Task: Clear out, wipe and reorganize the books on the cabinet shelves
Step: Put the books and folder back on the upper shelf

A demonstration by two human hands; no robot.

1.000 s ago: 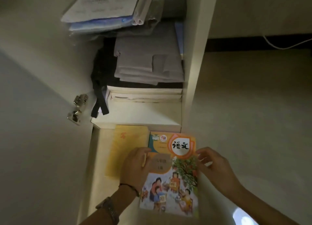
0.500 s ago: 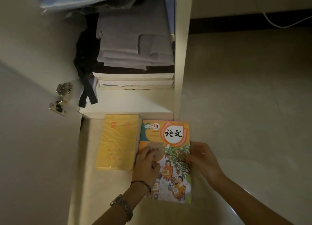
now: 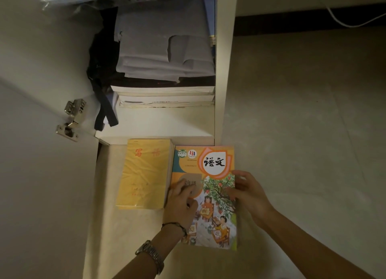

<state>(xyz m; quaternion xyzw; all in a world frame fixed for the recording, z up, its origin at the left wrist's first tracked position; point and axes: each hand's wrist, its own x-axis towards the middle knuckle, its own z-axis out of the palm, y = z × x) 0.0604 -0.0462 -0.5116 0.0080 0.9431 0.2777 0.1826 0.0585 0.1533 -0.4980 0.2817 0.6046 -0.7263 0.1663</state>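
1. Two shelves fill the head view: the upper one, in the upper centre of the frame, carries stacked books under folded grey cloth, with a black strap hanging at their left and a metal hinge on the open door at left.
2. Lower centre, we see a yellow notebook stack lying flat on the lower shelf, touching the illustrated textbook just to its right.
3. Since half a second ago, the textbook has barely shifted; we have leaned slightly closer.
4. Our left hand presses flat, fingers relaxed, on the textbook's left edge; our right hand pinches its right edge, thumb on the cover.
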